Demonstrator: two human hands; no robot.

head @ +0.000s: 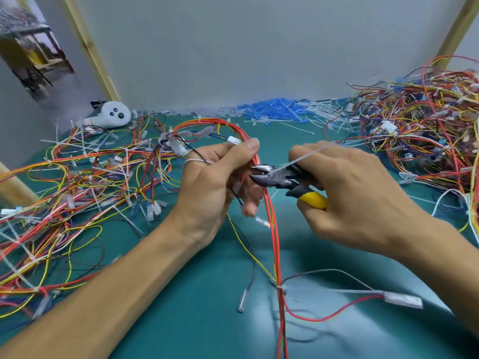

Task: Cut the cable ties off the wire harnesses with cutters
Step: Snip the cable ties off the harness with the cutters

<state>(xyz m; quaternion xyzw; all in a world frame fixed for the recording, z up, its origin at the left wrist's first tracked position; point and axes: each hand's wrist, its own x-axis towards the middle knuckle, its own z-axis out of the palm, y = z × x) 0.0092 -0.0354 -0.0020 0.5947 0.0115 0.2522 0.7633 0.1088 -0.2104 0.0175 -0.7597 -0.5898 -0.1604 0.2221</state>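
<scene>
Loose cut cable ties lie beyond the cutters and a tangled harness heap right of them likely awaits, while the left hand grips a red-wire harness and the right hand grips the cutters.

Cutters: yellow/blk grips, steel head. Wires red/yellow. Mat teal.

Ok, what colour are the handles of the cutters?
The handles are yellow, black toward the pivot, gripped by the right hand; head view.
</scene>
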